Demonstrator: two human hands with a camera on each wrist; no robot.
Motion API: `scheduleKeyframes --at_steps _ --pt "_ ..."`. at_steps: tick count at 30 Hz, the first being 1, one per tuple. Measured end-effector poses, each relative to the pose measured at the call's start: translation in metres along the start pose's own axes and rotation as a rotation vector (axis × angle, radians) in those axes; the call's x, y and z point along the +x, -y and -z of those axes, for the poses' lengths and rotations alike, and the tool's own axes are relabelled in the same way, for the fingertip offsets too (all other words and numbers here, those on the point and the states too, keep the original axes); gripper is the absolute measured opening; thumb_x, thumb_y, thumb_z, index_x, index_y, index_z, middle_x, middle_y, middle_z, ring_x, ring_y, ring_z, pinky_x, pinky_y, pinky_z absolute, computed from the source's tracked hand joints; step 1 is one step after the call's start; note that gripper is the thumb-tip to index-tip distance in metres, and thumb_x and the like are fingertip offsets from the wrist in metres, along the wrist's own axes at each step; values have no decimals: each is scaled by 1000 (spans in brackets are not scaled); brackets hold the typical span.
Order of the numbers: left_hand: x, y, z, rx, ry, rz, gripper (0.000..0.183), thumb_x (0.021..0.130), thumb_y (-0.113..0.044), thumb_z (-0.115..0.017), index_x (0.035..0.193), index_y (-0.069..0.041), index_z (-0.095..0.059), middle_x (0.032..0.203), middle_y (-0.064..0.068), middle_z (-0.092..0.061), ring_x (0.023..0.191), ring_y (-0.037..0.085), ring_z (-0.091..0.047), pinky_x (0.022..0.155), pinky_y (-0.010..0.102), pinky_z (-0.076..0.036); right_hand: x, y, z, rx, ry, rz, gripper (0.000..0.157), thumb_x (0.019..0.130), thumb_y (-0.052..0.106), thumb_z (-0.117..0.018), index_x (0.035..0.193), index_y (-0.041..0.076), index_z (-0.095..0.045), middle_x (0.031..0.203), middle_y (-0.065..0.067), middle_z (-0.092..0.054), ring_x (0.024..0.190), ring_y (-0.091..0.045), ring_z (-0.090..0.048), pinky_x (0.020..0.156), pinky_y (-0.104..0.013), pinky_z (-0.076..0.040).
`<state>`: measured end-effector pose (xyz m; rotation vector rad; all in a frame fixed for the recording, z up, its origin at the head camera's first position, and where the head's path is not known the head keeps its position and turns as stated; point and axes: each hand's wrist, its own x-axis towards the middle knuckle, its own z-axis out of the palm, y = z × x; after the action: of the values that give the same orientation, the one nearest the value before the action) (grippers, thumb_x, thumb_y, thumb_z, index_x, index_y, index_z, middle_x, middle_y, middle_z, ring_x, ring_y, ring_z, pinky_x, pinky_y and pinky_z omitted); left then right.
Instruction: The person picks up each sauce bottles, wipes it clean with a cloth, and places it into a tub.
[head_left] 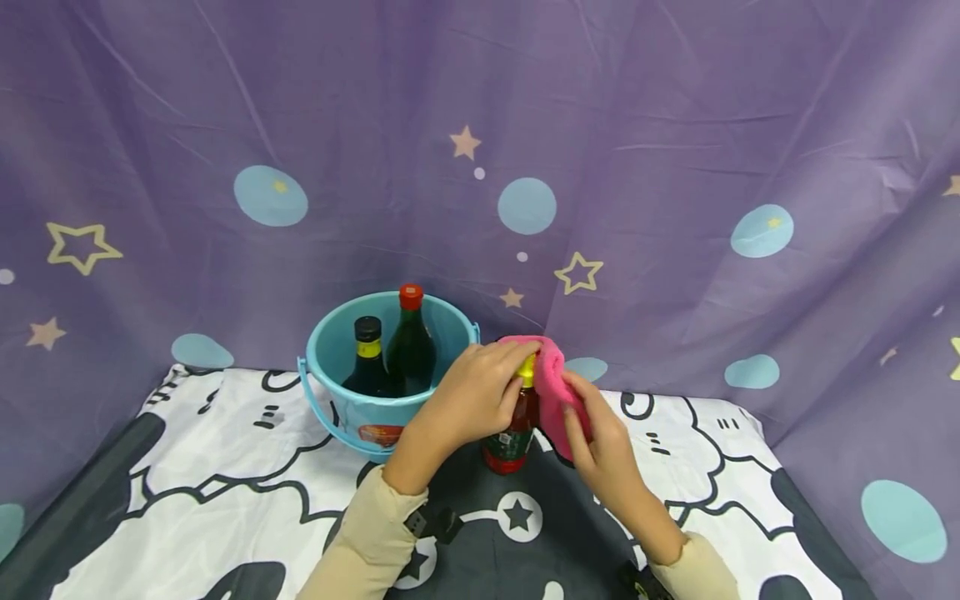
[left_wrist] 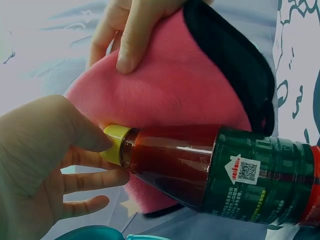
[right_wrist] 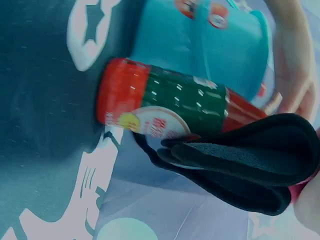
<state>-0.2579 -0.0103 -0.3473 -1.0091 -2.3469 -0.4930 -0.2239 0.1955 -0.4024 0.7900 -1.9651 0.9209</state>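
Note:
A bottle of reddish-brown sauce with a green label and yellow cap stands upright on the patterned cloth. My left hand pinches its cap between thumb and fingers. In my right hand is a folded pink cloth, gripped by thumb and fingers against the bottle's far right side. The cloth's dark edging and dark reverse show in the right wrist view, folded over close beside the label. Part of the bottle's neck is hidden behind the cloth there.
Left of the bottle stands a light blue bucket with a handle. Inside it are a black-capped bottle and a red-capped green bottle. A purple curtain hangs behind the black-and-white patterned tablecloth.

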Motion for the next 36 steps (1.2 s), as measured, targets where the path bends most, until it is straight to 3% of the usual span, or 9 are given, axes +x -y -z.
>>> scheduleKeyframes --at_steps 4,6,12,21,30,36 --pt "0 1 -2 16 -25 -17 46 93 -15 -69 138 -6 -61 123 8 -72 99 24 -69 84 39 -58 -3 2 -6 -5 56 139 49 90 -3 -59 138 -8 -55 133 -23 -62 121 -28 -60 116 -18 -36" --pt "0 1 -2 19 -25 -16 45 94 -15 -67 138 -7 -61 123 8 -73 100 24 -70 85 39 -58 -4 2 -6 -10 82 142 60 79 -9 -62 139 -6 -55 138 -24 -58 123 -30 -58 117 -18 -35" --pt "0 1 -2 32 -33 -26 48 90 -11 -66 138 -8 -62 122 8 -73 100 24 -70 85 39 -58 -6 0 -7 -86 110 131 62 77 -8 -73 137 2 -61 144 -21 -54 116 -32 -63 115 -14 -35" --pt "1 0 -2 41 -62 -40 41 96 -16 -66 136 -7 -63 115 6 -73 92 22 -69 81 36 -58 -1 -4 -3 -140 76 172 56 74 -19 -52 125 1 -67 135 -17 -66 120 -33 -64 118 -18 -33" --pt "1 0 -2 26 -28 -19 43 95 -14 -67 137 -7 -62 123 8 -72 99 25 -70 87 41 -58 3 -7 7 -143 93 215 45 79 -19 -58 115 3 -74 121 -15 -73 114 -33 -69 111 -31 -46" --pt "2 -1 -1 5 -13 2 45 94 -12 -67 138 -8 -60 129 8 -69 108 26 -69 94 44 -56 6 -10 12 -183 140 264 55 67 -26 -56 108 3 -76 116 -13 -76 109 -32 -71 93 -47 -54"
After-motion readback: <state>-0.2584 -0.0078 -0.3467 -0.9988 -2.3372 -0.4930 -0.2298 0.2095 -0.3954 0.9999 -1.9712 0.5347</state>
